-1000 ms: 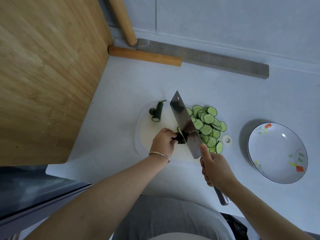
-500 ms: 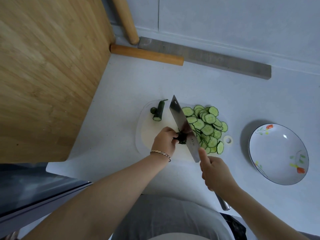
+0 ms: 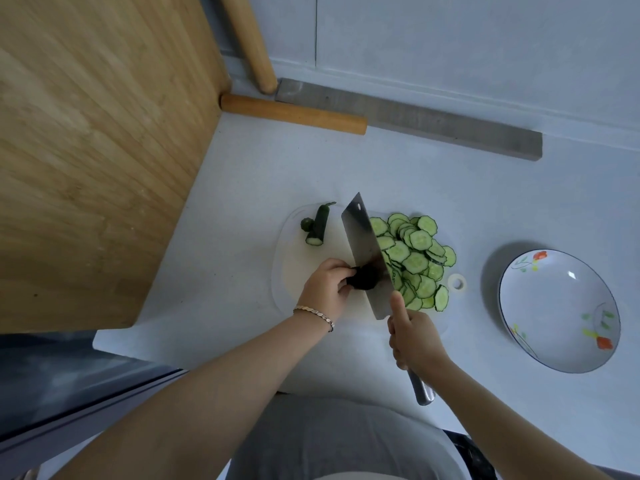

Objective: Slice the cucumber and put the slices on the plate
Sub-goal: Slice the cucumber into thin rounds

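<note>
Both our hands are busy near the desk's (image 3: 242, 188) front edge: left hand (image 3: 325, 287) fingers (image 3: 341, 271) curl round the dark cucumber stub (image 3: 364, 282) on the cutting board (image 3: 304, 265), against the cleaver (image 3: 365, 247) our right hand (image 3: 415, 341) grips; slices (image 3: 415, 261) heap right of the blade.

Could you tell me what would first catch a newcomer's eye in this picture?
The cleaver, gripped by the right hand, meets the cucumber stub that the left hand holds. A heap of cucumber slices lies to its right; the flowered plate beyond holds none.
</note>
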Motion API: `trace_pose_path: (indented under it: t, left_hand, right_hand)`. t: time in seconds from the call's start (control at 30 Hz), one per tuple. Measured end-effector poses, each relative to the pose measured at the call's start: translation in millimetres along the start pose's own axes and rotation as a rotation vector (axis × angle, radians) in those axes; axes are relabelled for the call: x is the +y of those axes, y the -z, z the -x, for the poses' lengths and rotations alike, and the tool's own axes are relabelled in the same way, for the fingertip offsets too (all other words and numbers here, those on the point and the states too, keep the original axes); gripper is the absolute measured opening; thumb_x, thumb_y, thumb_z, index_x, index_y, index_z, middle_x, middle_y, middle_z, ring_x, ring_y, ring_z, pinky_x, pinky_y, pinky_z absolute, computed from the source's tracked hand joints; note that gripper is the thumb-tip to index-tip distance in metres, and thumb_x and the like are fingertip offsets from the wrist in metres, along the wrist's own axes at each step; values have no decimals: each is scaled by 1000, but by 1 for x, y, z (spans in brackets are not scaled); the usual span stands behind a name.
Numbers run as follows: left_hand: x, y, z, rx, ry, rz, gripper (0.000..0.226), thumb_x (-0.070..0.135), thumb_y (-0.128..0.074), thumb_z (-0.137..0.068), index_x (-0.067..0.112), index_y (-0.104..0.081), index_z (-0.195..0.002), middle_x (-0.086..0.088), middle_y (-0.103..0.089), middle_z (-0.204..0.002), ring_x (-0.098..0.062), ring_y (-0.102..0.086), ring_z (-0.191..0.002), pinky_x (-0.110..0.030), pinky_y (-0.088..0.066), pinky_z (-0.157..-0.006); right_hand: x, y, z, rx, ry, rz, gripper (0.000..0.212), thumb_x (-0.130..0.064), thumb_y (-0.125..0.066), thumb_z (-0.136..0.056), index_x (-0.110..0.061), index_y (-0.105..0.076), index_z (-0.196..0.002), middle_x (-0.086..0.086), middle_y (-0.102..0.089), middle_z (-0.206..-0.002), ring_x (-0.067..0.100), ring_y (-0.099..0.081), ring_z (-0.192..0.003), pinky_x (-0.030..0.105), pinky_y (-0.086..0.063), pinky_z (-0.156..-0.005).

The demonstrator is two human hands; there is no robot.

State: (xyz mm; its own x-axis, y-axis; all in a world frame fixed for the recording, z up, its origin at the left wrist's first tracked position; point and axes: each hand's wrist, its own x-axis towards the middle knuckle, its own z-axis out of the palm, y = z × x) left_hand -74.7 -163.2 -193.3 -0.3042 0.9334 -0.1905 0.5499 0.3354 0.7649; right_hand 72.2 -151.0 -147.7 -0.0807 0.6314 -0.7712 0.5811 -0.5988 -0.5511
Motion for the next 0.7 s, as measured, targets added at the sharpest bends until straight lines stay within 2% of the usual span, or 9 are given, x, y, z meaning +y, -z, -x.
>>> trace_pose_path:
  t: [0.1, 0.2, 0.3, 0.7]
  left_hand:
    - [3, 0, 0, 13, 16, 43, 24, -6, -65, -75, -1, -68, -98, -18, -61, -102, -30, -62, -90, -32, -52, -87]
    - [5, 0, 0, 17, 41, 55, 21, -6, -67, -73, -3, -67, -93, -19, -64, -98, -31, -64, -86, -35, -55, -80]
    - [5, 2, -2, 19, 33, 39, 18, -7, -68, -72, -3, -69, -89, -18, -67, -97, -31, -64, -86, -40, -54, -81]
    - [4, 3, -7, -14, -4, -46, 16, -4, -68, -72, -3, -70, -88, -18, -66, -97, -31, -62, -88, -36, -52, -83]
  right_hand:
    - [-5, 9, 6, -17, -17, -46, 55, -55, -36, -94, -13, -32, -59, -1, -28, -45, 13, -24, -36, 19, -23, -41]
    - [-7, 17, 13, -6, 24, -24, 56, -55, -37, -93, -13, -31, -57, -3, -29, -41, 13, -25, -33, 19, -25, -39]
    - [-12, 22, 17, -19, 37, 6, 55, -57, -37, -92, -13, -31, -58, -3, -29, -41, 12, -24, -33, 17, -25, -40]
    - [-13, 22, 19, -41, 25, 75, 54, -58, -37, -91, -15, -27, -60, -3, -26, -43, 12, -21, -34, 18, -21, -41]
